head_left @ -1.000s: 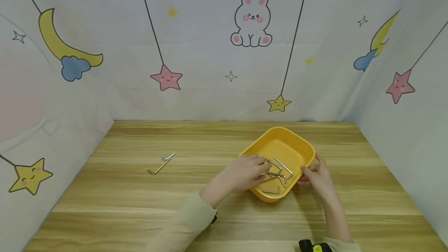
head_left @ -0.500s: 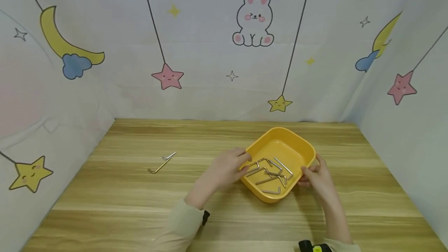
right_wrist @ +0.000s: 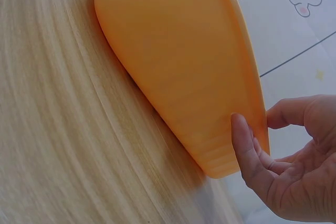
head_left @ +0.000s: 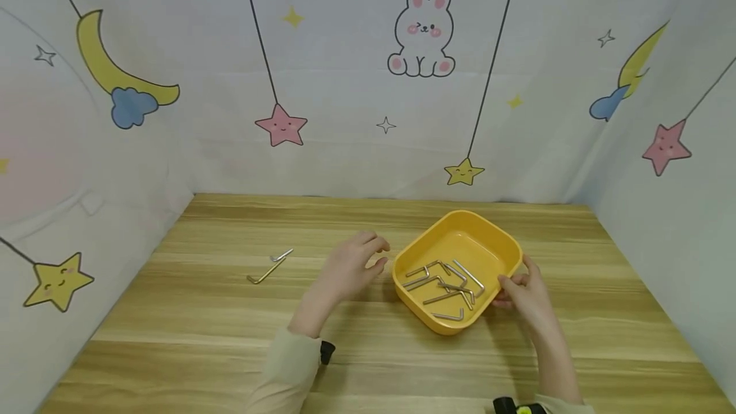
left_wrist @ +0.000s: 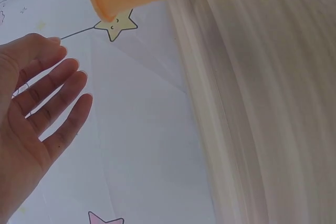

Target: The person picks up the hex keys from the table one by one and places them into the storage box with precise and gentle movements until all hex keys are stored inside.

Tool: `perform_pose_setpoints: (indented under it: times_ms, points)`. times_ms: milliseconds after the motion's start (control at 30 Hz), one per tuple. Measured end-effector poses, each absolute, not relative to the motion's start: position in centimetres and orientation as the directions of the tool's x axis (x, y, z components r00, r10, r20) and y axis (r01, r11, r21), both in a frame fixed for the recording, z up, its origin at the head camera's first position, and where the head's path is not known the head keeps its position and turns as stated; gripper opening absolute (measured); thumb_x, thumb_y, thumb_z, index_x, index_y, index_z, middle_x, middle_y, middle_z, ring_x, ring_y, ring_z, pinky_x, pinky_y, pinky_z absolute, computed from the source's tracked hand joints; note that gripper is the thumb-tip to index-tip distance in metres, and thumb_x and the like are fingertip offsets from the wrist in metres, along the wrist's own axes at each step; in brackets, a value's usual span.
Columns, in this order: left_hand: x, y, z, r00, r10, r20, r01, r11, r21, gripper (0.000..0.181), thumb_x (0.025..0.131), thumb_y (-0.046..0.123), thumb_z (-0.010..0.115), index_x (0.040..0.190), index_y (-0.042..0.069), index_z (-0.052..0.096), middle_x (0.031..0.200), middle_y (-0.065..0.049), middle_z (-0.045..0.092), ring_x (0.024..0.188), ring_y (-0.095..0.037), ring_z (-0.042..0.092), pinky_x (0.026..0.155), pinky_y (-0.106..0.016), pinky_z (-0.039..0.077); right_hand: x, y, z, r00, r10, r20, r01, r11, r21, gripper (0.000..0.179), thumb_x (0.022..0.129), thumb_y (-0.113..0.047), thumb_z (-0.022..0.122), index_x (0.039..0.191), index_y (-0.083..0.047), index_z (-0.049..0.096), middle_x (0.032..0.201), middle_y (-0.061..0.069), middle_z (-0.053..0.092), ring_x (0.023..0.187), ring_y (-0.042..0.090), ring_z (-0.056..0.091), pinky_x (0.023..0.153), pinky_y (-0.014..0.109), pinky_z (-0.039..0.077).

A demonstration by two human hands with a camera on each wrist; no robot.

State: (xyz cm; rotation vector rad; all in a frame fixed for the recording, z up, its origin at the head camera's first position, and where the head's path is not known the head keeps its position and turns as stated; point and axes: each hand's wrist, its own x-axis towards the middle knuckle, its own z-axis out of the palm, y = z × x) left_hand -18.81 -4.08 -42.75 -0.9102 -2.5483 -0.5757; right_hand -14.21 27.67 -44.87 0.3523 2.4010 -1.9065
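A yellow plastic tub [head_left: 460, 245] stands on the table right of centre in the head view, with several L-shaped hex keys [head_left: 443, 296] lying in its near half. My right hand [head_left: 529, 296] grips the tub's right rim; in the right wrist view its thumb and fingers pinch the wall from both sides. Just left of the tub, my left hand [head_left: 347, 267] hovers with loosely bent fingers. The left wrist view shows the left palm [left_wrist: 31, 124] holding nothing. Farther left, a brass-coloured hex key [head_left: 267, 271] and a smaller silver hex key [head_left: 282, 255] lie on the tabletop.
The wood-grain table [head_left: 190, 337] carries everything. A white cloth backdrop [head_left: 345, 165] with printed stars and a rabbit rises behind it and along both sides. Black straps show at both wrists.
My left hand has come out of the tub and moved left, away from its rim. The right hand keeps its hold on the rim, and the hex keys on the table stay put.
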Motion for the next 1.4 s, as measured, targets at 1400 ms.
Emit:
perform_pose_setpoints:
  times_ms: [1400]
  points:
    - [-19.4,-17.5,-45.1,-0.960,-0.045,0.275,0.094,0.878,0.470,0.020,0.085,0.011,0.064,0.104,0.003,0.065,0.096,-0.013,0.065,0.085,-0.027,0.064,0.067,-0.041,0.051,-14.3,27.6,-44.9,-0.969,0.131,-0.209,0.235,0.227,-0.945,0.083,0.097,-0.005,0.047,0.151,-0.004,-0.015,0.087,0.001,0.050,0.064,0.004,0.060,0.067,0.026,0.058]
